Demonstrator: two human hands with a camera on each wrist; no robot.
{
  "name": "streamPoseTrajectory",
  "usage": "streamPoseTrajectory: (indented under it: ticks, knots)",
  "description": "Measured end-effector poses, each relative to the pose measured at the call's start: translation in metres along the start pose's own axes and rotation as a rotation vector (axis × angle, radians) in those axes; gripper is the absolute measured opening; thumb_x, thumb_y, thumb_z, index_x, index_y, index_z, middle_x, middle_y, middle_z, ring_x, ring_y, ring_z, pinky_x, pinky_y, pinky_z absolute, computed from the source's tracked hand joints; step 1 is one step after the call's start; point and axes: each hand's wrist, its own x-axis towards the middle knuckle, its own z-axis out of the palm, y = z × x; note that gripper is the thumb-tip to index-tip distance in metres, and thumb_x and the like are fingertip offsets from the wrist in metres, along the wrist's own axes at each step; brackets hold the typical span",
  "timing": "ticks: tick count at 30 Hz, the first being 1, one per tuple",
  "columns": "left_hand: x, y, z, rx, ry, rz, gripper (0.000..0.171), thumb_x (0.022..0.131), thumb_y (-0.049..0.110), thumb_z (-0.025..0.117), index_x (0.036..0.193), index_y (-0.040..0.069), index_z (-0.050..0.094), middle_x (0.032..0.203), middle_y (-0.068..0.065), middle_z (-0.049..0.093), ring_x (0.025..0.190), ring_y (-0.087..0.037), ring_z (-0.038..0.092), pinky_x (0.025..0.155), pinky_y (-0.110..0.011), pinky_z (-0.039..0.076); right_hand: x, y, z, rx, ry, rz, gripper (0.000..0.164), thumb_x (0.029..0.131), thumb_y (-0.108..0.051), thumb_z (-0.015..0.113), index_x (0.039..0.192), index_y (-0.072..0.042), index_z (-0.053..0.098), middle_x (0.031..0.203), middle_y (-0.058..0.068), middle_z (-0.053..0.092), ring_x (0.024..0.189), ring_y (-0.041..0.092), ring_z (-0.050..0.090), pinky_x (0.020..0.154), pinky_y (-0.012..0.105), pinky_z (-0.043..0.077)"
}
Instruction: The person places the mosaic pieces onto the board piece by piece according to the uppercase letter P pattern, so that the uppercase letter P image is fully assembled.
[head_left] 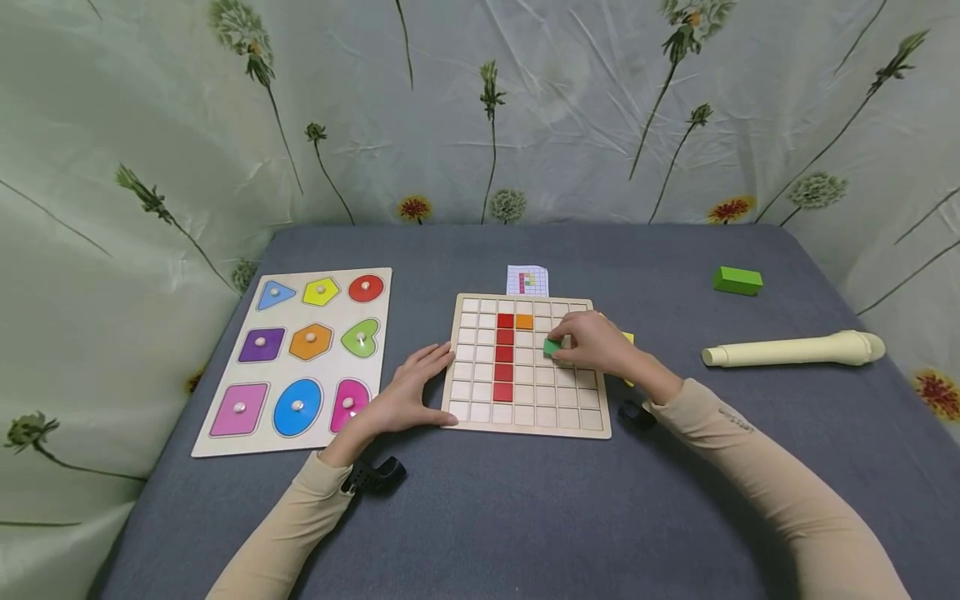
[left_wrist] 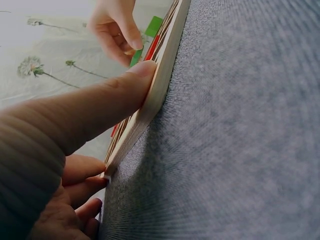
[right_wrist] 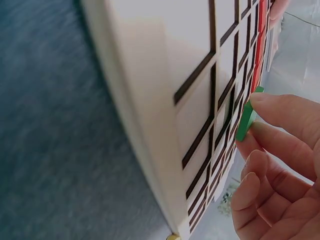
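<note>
The green tile point(head_left: 552, 347) is pinched, in the head view, by the right hand point(head_left: 595, 340) over the board point(head_left: 482, 372), toward its right edge; the left edge is touched by the released left hand point(head_left: 407, 398). In the left wrist view, the rim is met by the thumb point(left_wrist: 110, 95). In the right wrist view, the tilted tile is best levelled and squared.

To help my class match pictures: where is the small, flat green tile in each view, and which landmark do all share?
Head: the small, flat green tile is right of centre, pinched in the right hand.
Left wrist: the tile is in the upper part, slightly left of centre.
Right wrist: the tile is right of centre, near mid-height.
Shared landmark: the red square tiles on the pale wooden grid board.
</note>
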Motion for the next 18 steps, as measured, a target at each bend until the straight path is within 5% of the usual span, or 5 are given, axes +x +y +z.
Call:
streamPoseTrajectory:
  ticks: [18]
  knots:
    - [-0.002,0.001,-0.002,0.006,0.007,0.01,0.094,0.067,0.028,0.083,0.143,0.0,0.035,0.154,-0.016,0.028,0.142,-0.037,0.019,0.108,-0.064,0.018,0.015,-0.015,0.011,-0.021,-0.037,-0.046,0.018,0.078,-0.012,0.071,0.094,-0.006,0.073,0.084,0.005,0.068,0.067,0.011,0.05,0.063,0.023,0.042]
